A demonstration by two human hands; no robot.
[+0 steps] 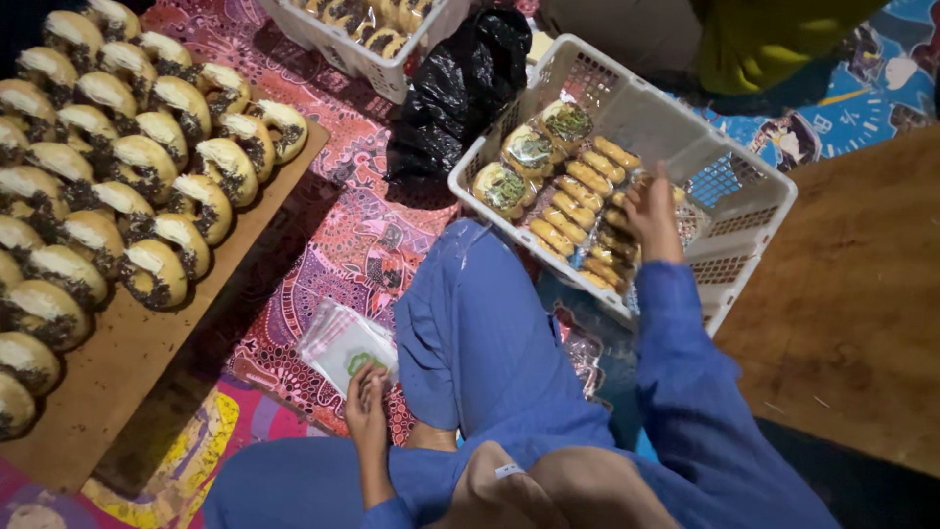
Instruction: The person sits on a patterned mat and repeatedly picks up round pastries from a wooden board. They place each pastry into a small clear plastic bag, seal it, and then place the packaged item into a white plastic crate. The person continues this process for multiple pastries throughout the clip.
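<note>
Right hand [654, 217] grip pinching clear-wrapped golden pastries [587, 211] (glossy, rowed) in white basket [754, 176], left hand [366, 411] grip pinching plastic bags [338, 338]

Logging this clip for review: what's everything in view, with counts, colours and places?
filled buns: dozens, pale with dark filling, on wooden board at left
basket: one, white, centre right, holding wrapped pastries
second basket: one, white, top
black bag: one, between baskets
clear wrappers: a stack, on patterned mat
left hand: on the wrappers
right hand: in the basket, on the pastries
</note>
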